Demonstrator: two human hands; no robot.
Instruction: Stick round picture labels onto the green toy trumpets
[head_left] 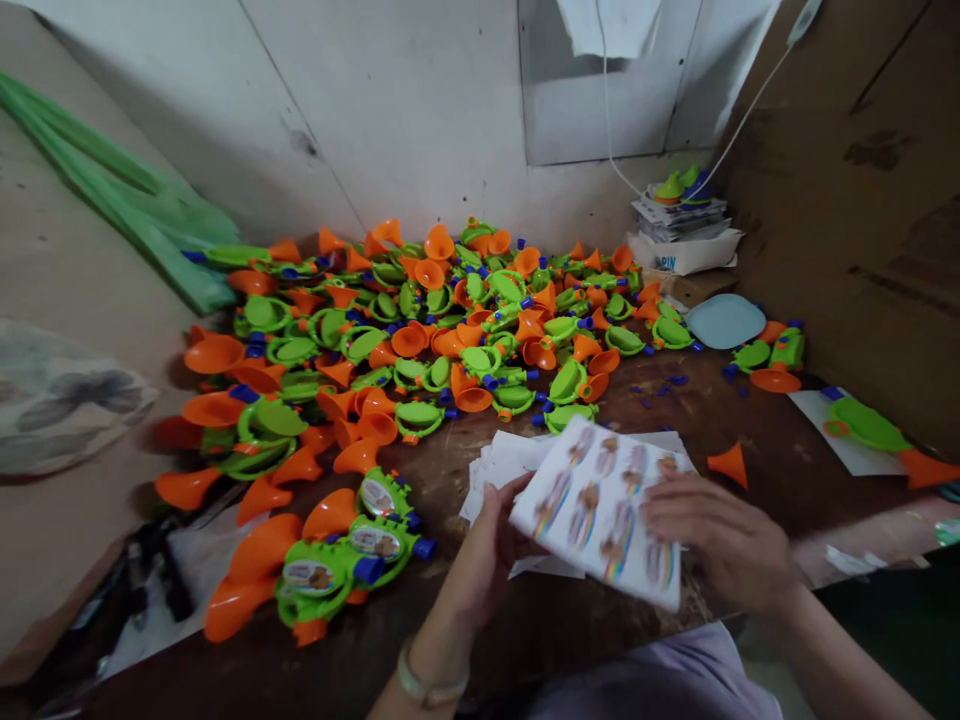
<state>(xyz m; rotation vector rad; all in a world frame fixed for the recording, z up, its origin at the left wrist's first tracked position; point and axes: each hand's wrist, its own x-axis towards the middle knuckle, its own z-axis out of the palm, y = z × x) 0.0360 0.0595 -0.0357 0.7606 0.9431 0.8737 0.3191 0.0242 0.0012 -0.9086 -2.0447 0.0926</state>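
A thick stack of sticker sheets, printed with oval pictures and rainbow bands, is tilted in front of me above the table. My left hand grips its left edge, the thumb along the side and the other fingers partly hidden behind. At the right edge, my right hand has its fingers bent over the printed face; it is slightly blurred. Loose white papers lie under and behind the stack. To the left are several toy trumpets in green, orange and blue with oval stickers on their sides.
A large heap of toy trumpets without visible stickers spreads along the wall. At right are a pale blue plate, a loose orange horn, and a trumpet on white paper. Dark tools lie at left; a cardboard panel stands right.
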